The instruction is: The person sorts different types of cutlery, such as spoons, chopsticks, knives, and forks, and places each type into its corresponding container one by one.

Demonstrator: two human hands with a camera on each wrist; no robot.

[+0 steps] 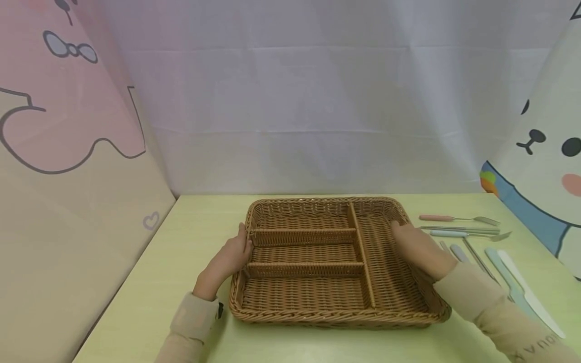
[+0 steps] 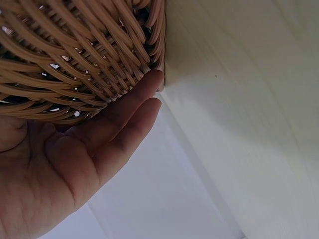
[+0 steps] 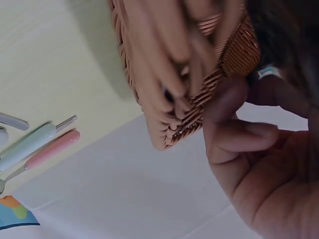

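A brown wicker basket (image 1: pixel 308 295) with several compartments lies on the table, its long divider toward the right. My left hand (image 1: pixel 230 254) rests along the left wall. In the left wrist view its fingers (image 2: pixel 132 124) stretch nearly straight against the outer weave. My right hand (image 1: pixel 419 249) reaches over the right rim, fingertips above the right compartment. Seen from the right wrist, the fingers (image 3: pixel 241 139) are bent beside the inner wall; I cannot tell whether they grip the rim. The compartments hold nothing.
Right of the basket lie a pink-handled fork (image 1: pixel 437 218), a light-blue-handled fork (image 1: pixel 447 233), thin metal sticks (image 1: pixel 478 259), a mint-coloured utensil (image 1: pixel 508 269) and a white one (image 1: pixel 533 297). A pale curtain (image 1: pixel 295 111) hangs behind the table; printed cloths flank both sides.
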